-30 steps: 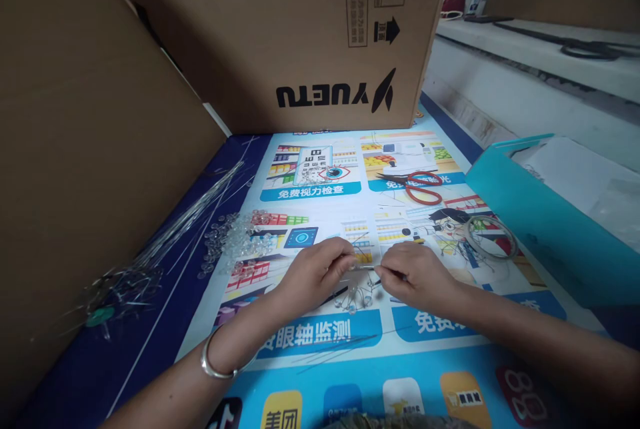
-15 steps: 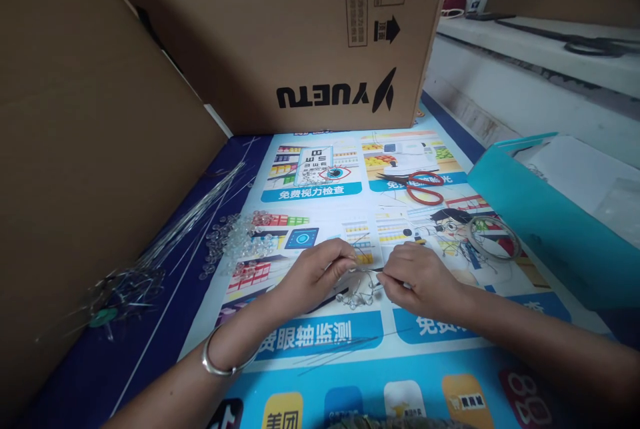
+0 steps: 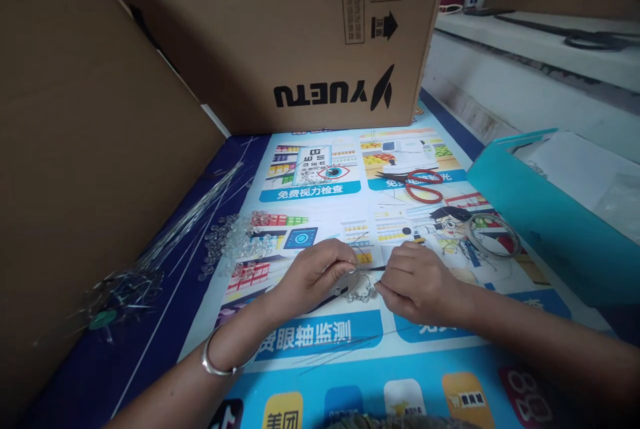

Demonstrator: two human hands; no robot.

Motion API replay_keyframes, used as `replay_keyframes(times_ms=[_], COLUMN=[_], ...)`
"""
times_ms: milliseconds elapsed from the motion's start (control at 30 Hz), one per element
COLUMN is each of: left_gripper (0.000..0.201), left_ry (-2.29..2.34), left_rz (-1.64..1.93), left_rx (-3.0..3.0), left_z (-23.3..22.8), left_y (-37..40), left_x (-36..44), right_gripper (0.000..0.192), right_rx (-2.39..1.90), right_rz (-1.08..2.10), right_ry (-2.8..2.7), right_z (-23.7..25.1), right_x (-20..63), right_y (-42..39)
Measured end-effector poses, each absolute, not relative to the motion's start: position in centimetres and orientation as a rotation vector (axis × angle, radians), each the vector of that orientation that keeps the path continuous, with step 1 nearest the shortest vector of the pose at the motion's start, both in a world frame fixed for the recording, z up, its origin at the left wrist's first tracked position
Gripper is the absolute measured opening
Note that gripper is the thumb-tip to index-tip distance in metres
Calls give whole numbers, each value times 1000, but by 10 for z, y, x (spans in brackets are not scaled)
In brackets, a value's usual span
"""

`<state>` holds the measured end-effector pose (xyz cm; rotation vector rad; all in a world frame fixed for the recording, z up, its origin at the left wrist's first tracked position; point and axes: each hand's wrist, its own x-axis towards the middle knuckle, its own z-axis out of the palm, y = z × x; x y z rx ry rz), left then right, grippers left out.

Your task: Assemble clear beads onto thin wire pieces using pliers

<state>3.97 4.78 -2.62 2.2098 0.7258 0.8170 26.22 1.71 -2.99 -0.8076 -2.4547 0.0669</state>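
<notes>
My left hand (image 3: 315, 276) is closed in a pinch on a beaded wire (image 3: 361, 290), a small curved piece strung with clear beads. Thin wire ends stick up past the fingertips. Close by on the right, my right hand (image 3: 417, 282) is curled shut, its fingertips near the wire. A thin dark tip shows between the hands, but what the right fingers grip is hidden. Loose clear beads (image 3: 233, 242) lie in a heap left of my left hand. Several cut wires (image 3: 340, 348) lie on the printed mat in front of me.
Red-handled scissors (image 3: 423, 186) lie beyond my hands. A coil of wire (image 3: 494, 236) sits at the right, beside a teal box (image 3: 540, 209). A bundle of wires (image 3: 190, 219) runs along the left. Cardboard (image 3: 300, 36) stands at the back and left.
The beaded wire has turned a little between my hands, its beads now closer together. My right hand has shifted slightly left; my left hand stays nearly in place.
</notes>
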Motion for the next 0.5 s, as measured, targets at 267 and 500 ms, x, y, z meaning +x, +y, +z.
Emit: replay_keyframes(times_ms=[267, 500], left_gripper=[9, 13], left_ry=[888, 962], left_rz=[728, 660], left_rx=[2191, 2185], left_z=[-22, -20], left_y=[46, 48], left_x=[41, 43], right_gripper=[22, 26], right_rx=[-886, -1102], right_rz=[196, 336], right_ry=[-2446, -2405], right_z=[-32, -30], right_x=[263, 267], right_y=[21, 34])
